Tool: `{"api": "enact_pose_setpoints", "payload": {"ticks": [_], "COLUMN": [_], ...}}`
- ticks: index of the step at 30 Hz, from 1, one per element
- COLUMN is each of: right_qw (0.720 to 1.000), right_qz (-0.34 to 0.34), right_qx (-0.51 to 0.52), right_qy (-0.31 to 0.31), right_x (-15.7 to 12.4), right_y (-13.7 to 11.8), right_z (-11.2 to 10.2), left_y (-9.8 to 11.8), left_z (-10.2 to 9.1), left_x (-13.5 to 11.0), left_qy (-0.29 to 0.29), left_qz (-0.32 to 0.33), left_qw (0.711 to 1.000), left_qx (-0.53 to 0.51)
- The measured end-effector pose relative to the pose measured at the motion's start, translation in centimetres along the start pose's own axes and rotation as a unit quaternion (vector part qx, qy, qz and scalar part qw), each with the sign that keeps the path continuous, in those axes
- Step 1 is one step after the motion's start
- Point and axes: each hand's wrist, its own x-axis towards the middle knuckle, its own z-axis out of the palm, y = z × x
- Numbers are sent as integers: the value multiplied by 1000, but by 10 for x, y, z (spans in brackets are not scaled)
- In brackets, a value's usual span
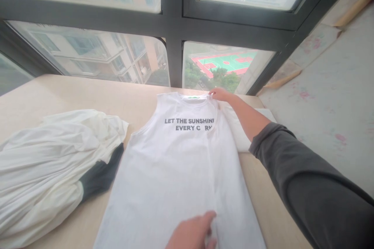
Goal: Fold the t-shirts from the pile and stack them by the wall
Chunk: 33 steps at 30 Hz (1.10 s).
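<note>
A white sleeveless shirt (175, 163) with dark printed letters lies flat on a light wooden table (58, 93), its neck toward the window. Its right side is folded over toward the middle. My right hand (219, 94), on an arm in a grey sleeve, reaches to the far shoulder of the shirt and pinches the cloth by the collar. My left hand (194, 232) is at the near edge of the view, fingers closed on the fold line at the shirt's lower part.
A heap of white cloth with a dark cuff (52, 163) lies on the left of the table. A folded white garment (242, 132) sits under my right forearm. Dark-framed windows (175, 27) run along the table's far edge. A pale wall (336, 97) is on the right.
</note>
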Motion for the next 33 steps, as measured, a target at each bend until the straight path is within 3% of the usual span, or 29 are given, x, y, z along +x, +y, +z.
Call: {"api": "enact_pose_setpoints", "payload": {"ticks": [3, 6, 9, 11, 19, 26, 30, 33], "right_qw": [998, 996, 995, 994, 990, 983, 981, 975], "right_qz": [-36, -60, -71, -69, -54, -29, -39, -88], "right_qx": [-29, -45, -56, -60, -96, -131, -126, -81], "right_qy": [31, 46, 49, 55, 91, 128, 143, 188], "right_x": [2, 4, 7, 9, 17, -4, -36, -93], "right_y": [8, 13, 18, 22, 31, 18, 3, -10], "right_z": [1, 4, 5, 5, 20, 34, 31, 33], "left_y": [23, 48, 63, 65, 46, 46, 48, 44], "left_z": [-48, -82, -95, -96, -92, -87, -87, -81], "left_x": [58, 126, 175, 189, 178, 173, 156, 135], "left_qy": [100, 192, 213, 213, 245, 265, 266, 252], "left_qz": [54, 43, 11, 2, -12, -22, -25, -17], "left_qw": [990, 970, 967, 968, 961, 959, 964, 966], "left_qx": [81, 145, 141, 135, 125, 101, -6, -64]}}
